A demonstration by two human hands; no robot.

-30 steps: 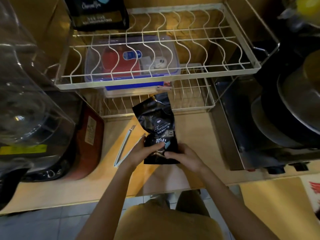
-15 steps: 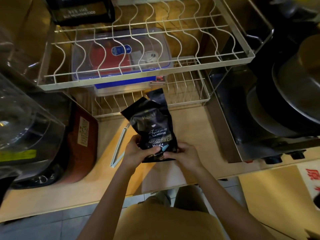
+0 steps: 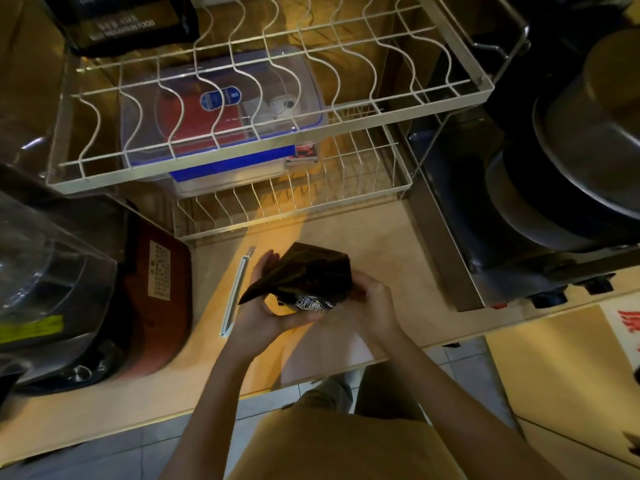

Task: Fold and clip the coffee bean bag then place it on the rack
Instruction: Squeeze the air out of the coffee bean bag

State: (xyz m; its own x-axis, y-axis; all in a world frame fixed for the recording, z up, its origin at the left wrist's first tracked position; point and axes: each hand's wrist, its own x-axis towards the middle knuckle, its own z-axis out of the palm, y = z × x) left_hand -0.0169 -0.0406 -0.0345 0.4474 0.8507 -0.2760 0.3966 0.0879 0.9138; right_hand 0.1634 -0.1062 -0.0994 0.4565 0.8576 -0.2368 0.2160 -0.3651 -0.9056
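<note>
A two-tier white wire rack (image 3: 446, 95) stands at the back of the pale wooden bench (image 3: 374, 237), its upper shelf of wavy wires reaching out over the lower, flatter shelf (image 3: 346, 188). Under the upper wires sits a clear plastic box with a blue-edged lid (image 3: 228, 109), with red contents showing through it, and a second dark bag with white print (image 3: 128, 22) stands at the far left corner of the upper tier. Left of the rack a large clear plastic jug (image 3: 41, 271) crowds the bench edge, with a dark red appliance (image 3: 156, 289) just beside it; to the right a steel stove (image 3: 485, 237) carries stacked dark pans (image 3: 571, 168). A long white sealing clip (image 3: 237, 292) lies on the bench, opened into a narrow V, just left of the hands and apart from the bag. The black coffee bean bag (image 3: 311, 277) is held above the bench in front of the rack's lower shelf, its top bent over toward the person so that a dark creased flap covers most of the front and only a strip of white lettering shows at the near edge. The left hand (image 3: 266, 306) cups the bag from the left, thumb under the near edge and fingers curled up behind the flap. The right hand (image 3: 370, 303) grips the right side, its fingers closed on the bag. Both bare forearms reach forward from the bottom of the view.
</note>
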